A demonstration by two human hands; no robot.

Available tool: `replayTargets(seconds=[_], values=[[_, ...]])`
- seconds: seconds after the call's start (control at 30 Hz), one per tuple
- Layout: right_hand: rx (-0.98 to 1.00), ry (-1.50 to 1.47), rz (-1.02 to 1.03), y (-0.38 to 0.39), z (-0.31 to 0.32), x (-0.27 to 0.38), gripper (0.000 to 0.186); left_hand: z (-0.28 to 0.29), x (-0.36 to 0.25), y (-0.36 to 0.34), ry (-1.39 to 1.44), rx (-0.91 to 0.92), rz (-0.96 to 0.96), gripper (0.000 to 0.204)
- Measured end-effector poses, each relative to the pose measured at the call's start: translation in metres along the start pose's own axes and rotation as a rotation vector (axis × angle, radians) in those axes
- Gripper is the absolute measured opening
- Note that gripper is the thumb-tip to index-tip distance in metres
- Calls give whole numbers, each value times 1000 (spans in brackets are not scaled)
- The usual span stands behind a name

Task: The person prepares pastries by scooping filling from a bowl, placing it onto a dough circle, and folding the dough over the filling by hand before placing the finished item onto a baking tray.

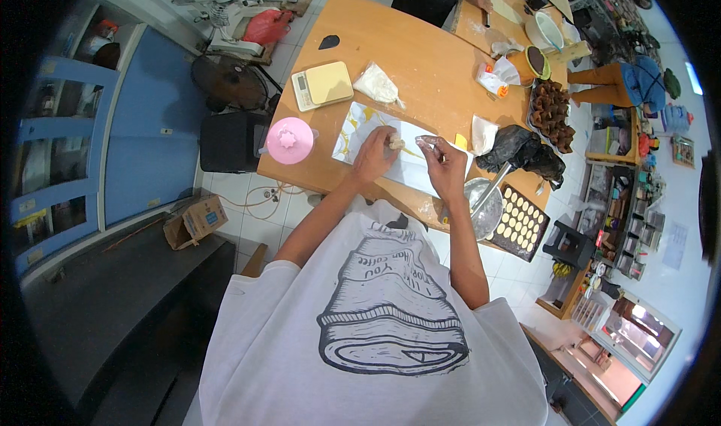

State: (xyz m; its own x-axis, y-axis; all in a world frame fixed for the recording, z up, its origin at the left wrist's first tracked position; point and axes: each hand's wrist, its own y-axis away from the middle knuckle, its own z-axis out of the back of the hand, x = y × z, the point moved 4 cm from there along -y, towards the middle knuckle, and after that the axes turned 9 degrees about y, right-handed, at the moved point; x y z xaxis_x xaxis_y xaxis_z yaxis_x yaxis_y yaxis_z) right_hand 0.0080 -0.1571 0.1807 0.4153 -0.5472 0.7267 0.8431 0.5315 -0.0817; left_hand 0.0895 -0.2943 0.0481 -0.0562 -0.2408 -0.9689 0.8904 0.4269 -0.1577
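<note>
My left hand [371,158] is over a white sheet with yellow markings [347,142], its fingers curled round a small pale lump of dough [395,141]. To its right, my right hand [448,169] has its fingers pinched together. The fingertips look whitened, and whatever they may hold is too small to make out. Beside the right wrist stands a metal bowl [492,214] with a handled tool [492,188] leaning across it. A baking tray [532,250] carrying rows of pale rounds lies past the bowl.
On the wooden table [420,58] are a yellow kitchen scale [330,85], a white plastic bag [377,85], a pink round container [290,140] and a black plastic bag [518,154]. A tray of brown cups [552,114] sits far right. Another person [426,1] stands across the table.
</note>
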Motion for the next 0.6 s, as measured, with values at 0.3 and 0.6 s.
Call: replayTargets(seconds=[0.3,0.6], values=[[12,-24,13,1,6,16,11,2,5,1,16,-23,-45,45],[0,26,72,2,14,25,10,3,4,2,31,10,54,41]])
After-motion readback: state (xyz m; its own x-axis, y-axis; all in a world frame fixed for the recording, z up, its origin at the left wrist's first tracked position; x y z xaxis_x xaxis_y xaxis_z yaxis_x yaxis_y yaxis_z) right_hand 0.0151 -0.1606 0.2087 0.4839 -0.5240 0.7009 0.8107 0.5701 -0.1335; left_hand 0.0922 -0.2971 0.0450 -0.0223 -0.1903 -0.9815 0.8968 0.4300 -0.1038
